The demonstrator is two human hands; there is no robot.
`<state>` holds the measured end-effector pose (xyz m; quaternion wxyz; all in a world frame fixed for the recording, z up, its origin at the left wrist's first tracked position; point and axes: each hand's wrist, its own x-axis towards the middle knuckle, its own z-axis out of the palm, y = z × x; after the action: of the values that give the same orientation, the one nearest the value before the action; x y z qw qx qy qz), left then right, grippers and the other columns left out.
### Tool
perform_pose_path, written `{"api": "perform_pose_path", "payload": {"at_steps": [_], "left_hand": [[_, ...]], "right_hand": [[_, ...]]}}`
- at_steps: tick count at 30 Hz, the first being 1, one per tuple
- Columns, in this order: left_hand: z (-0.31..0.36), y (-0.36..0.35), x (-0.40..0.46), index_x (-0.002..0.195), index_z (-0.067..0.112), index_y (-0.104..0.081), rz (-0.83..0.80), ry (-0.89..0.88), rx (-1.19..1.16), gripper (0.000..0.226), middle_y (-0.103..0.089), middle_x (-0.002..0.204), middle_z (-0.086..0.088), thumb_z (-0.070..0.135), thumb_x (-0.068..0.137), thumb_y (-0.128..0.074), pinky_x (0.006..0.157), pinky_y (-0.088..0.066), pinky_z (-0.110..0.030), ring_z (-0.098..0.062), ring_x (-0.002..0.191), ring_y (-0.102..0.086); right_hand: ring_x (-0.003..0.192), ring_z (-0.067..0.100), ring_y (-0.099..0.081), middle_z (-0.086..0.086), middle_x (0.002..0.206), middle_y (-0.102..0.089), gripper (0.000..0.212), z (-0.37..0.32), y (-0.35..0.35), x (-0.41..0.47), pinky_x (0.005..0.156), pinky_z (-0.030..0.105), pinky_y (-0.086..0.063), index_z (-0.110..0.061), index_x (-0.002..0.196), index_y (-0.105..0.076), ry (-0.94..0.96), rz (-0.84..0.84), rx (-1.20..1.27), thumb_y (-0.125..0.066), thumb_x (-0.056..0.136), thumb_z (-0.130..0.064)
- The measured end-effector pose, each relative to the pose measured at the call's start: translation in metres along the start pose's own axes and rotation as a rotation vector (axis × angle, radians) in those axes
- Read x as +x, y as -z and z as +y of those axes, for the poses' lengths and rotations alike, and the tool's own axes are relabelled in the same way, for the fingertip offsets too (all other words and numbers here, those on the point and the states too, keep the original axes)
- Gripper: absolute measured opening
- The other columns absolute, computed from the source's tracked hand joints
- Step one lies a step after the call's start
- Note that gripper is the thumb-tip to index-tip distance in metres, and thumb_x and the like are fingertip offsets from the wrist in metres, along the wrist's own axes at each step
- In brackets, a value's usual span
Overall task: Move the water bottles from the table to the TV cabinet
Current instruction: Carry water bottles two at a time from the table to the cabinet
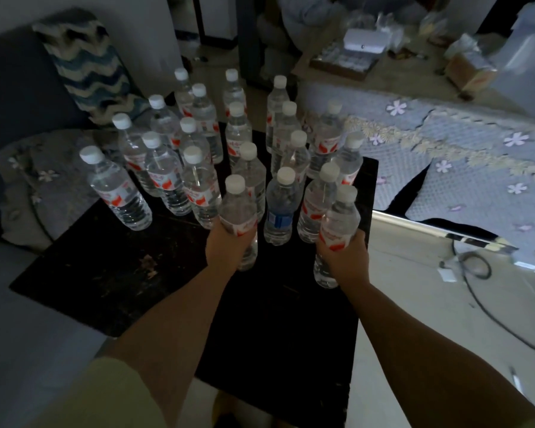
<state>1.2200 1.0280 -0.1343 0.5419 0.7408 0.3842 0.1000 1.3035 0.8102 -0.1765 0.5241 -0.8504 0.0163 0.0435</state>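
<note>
Dimly, a black table (112,273) is being shown in a cluttered room, its dark top scuffed and scratched, with pale floor (414,304) lying open along its right edge. Most of the clear plastic bottles (195,162) are being kept upright in loose rows across the far half of the table, white caps on top and red-and-white labels round the middles; one with a blue label (280,208) is standing between the two hands. The near half of the top is being left bare. A bottle is being gripped by the left hand (226,242), fingers wrapped closed around the left bottle (238,217), near the front row. A second one, the right bottle (337,233), is being clasped likewise by the right hand (345,257) at the table's right edge. A quilted floral cover (445,149) is being draped over furniture to the right, a zigzag knitted throw (87,66) over a dark sofa (10,88) to the left, and cables (476,273) are trailing on the floor.
</note>
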Motion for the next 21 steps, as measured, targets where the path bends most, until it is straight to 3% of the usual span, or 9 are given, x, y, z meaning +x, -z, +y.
{"api": "perform_pose_path", "payload": {"at_steps": [3, 9, 13, 16, 18, 21], "left_hand": [[0.009, 0.002, -0.018, 0.142, 0.011, -0.036, -0.197, 0.013, -0.049, 0.073, -0.046, 0.143, -0.009, 0.029, 0.082, -0.074, 0.107, -0.038, -0.047, -0.031, 0.129, -0.046], [0.035, -0.011, -0.044, 0.139, 0.013, -0.039, -0.340, -0.011, -0.086, 0.067, -0.049, 0.139, -0.006, 0.021, 0.082, -0.074, 0.105, -0.041, -0.044, -0.028, 0.125, -0.050], [0.049, -0.024, -0.042, 0.118, 0.023, -0.047, -0.463, -0.126, -0.076, 0.046, -0.057, 0.124, 0.001, 0.017, 0.082, -0.074, 0.093, -0.045, -0.034, -0.023, 0.116, -0.056], [0.056, -0.040, -0.039, 0.132, 0.022, -0.047, -0.511, -0.229, -0.017, 0.063, -0.058, 0.130, 0.001, 0.025, 0.078, -0.079, 0.100, -0.046, -0.044, -0.024, 0.119, -0.056], [0.058, -0.051, -0.036, 0.123, 0.030, -0.056, -0.533, -0.332, 0.008, 0.055, -0.065, 0.118, 0.008, 0.026, 0.074, -0.081, 0.094, -0.050, -0.037, -0.017, 0.112, -0.061], [0.063, -0.064, -0.035, 0.096, 0.046, -0.062, -0.571, -0.479, 0.043, 0.038, -0.068, 0.092, 0.027, 0.032, 0.067, -0.083, 0.077, -0.049, -0.016, 0.005, 0.094, -0.064]], "right_hand": [[0.091, 0.016, -0.057, -0.003, 0.102, -0.056, 0.060, 0.004, 0.010, -0.007, 0.075, 0.030, -0.044, -0.025, 0.110, -0.041, -0.005, -0.014, -0.082, -0.082, 0.069, -0.041], [0.085, 0.019, -0.055, 0.000, 0.097, -0.054, 0.060, -0.003, 0.042, -0.016, 0.070, 0.029, -0.042, -0.017, 0.107, -0.043, -0.042, 0.039, -0.146, -0.084, 0.067, -0.038], [0.085, 0.019, -0.054, 0.002, 0.098, -0.056, 0.060, -0.016, 0.067, -0.021, 0.072, 0.030, -0.041, -0.014, 0.107, -0.044, -0.050, 0.141, -0.150, -0.083, 0.067, -0.038], [0.090, 0.023, -0.058, 0.006, 0.102, -0.059, 0.063, -0.025, 0.085, -0.025, 0.078, 0.036, -0.048, -0.010, 0.111, -0.046, -0.082, 0.220, -0.151, -0.083, 0.068, -0.038], [0.090, 0.023, -0.059, 0.006, 0.102, -0.060, 0.064, -0.028, 0.096, -0.031, 0.077, 0.035, -0.049, -0.009, 0.113, -0.046, -0.106, 0.283, -0.150, -0.083, 0.069, -0.038], [0.086, 0.020, -0.057, 0.002, 0.098, -0.056, 0.068, -0.031, 0.110, -0.046, 0.072, 0.030, -0.044, -0.009, 0.117, -0.045, -0.152, 0.379, -0.171, -0.083, 0.069, -0.038]]}}
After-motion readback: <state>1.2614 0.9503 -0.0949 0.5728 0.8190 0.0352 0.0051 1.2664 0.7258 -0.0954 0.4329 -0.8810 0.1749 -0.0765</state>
